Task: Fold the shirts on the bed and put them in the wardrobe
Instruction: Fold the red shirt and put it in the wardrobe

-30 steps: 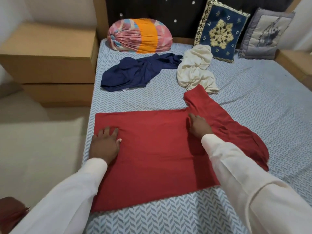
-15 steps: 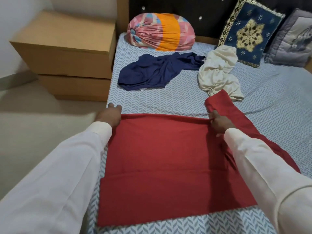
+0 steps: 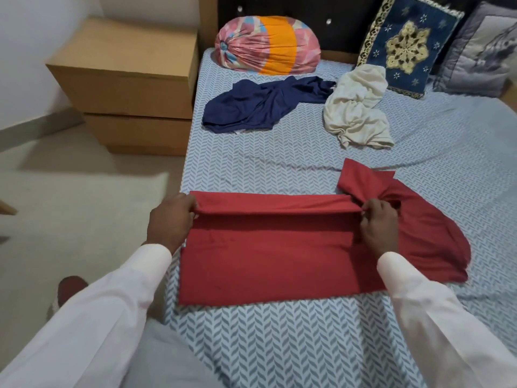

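Observation:
A red shirt [image 3: 268,259] lies spread across the near part of the bed [image 3: 307,345]. My left hand [image 3: 170,222] grips the left end of its far edge, and my right hand [image 3: 377,225] pinches that edge near the sleeve. The far edge is lifted and rolled over toward me. The red sleeve and collar part bunch up to the right of my right hand. Farther back lie a crumpled navy shirt [image 3: 260,107] and a crumpled cream shirt [image 3: 358,110]. No wardrobe is in view.
A pink and orange bolster [image 3: 268,49], a blue embroidered cushion [image 3: 405,46] and a grey cushion [image 3: 481,51] lean at the headboard. Two stacked cardboard-coloured boxes [image 3: 128,79] stand on the floor left of the bed. My foot [image 3: 70,287] shows at the bed's left side.
Both hands went from pressing flat on the red shirt to its far edge, took hold of it and lifted it, folding it toward me. The view shifted left.

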